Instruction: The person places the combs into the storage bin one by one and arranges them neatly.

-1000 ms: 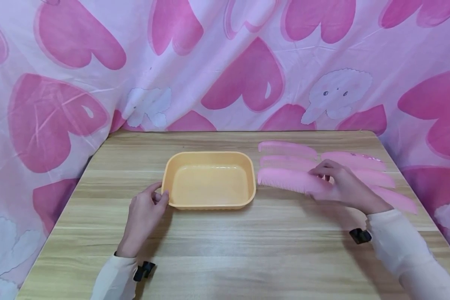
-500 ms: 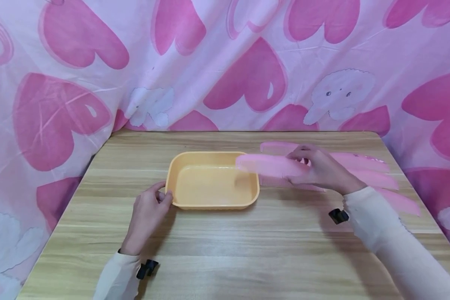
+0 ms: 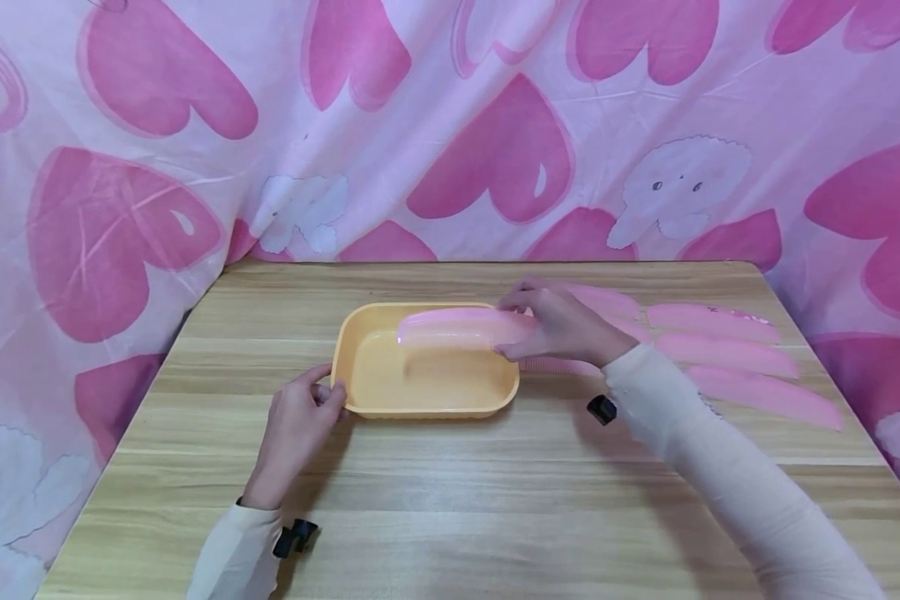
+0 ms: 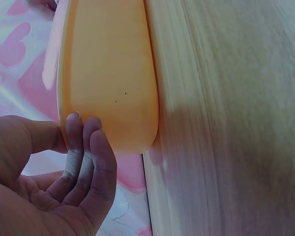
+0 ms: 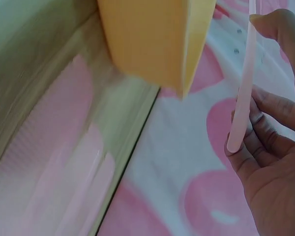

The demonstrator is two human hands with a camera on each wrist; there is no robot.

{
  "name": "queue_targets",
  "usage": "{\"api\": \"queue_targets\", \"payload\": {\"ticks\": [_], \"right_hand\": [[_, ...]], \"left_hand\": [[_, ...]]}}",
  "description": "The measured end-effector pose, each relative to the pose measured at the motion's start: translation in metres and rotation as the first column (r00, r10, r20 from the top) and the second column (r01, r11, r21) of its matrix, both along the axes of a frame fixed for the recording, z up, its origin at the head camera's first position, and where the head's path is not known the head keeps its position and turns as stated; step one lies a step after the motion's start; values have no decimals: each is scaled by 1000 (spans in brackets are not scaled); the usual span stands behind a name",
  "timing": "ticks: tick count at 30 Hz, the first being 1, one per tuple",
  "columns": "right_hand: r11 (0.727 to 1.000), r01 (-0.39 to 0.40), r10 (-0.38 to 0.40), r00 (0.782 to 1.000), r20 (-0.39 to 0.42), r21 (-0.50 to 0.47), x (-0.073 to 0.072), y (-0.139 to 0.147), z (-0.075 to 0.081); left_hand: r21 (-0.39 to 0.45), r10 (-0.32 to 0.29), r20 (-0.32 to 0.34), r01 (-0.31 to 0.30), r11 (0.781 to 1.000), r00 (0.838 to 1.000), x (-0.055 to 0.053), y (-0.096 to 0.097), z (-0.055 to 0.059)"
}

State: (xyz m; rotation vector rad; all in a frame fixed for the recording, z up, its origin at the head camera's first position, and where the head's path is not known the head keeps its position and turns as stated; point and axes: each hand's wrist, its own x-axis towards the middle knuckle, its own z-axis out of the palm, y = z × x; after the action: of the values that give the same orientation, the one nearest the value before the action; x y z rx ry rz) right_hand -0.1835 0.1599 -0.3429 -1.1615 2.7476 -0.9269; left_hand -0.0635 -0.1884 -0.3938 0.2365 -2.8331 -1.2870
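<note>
A pink comb is pinched at its right end by my right hand, its far end reaching over the yellow tray. In the right wrist view the comb shows edge-on between thumb and fingertips, above the height of the tray. My left hand pinches the tray's left rim near its front corner. From the left wrist view, the thumb goes to the rim and the fingers lie against the outer wall. Inside the tray only its bare floor and the comb's shadow show.
Several more pink combs lie flat at the right: a column with a printed comb at the back and a plain one in front. Others, beside the tray, are partly hidden by my right forearm. A heart-patterned curtain hangs behind the wooden table.
My right hand has lifted the comb from the near-tray group and carried it left over the tray. My left hand keeps its hold on the rim.
</note>
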Motion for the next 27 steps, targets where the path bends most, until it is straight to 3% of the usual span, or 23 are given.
{"api": "queue_targets", "payload": {"ticks": [12, 16, 22, 27], "right_hand": [[998, -40, 39, 999, 8, 40, -8, -53, -20], [997, -33, 30, 998, 46, 68, -7, -62, -28], [988, -23, 6, 993, 116, 153, -5, -71, -39], [971, -29, 11, 997, 76, 239, -5, -76, -48]], "left_hand": [[-6, 3, 10, -3, 1000, 1000, 0, 0, 1], [-8, 5, 19, -5, 1000, 1000, 0, 1, 2], [-1, 10, 31, -10, 1000, 999, 0, 2, 2], [2, 10, 32, -10, 1000, 999, 0, 1, 2]]}}
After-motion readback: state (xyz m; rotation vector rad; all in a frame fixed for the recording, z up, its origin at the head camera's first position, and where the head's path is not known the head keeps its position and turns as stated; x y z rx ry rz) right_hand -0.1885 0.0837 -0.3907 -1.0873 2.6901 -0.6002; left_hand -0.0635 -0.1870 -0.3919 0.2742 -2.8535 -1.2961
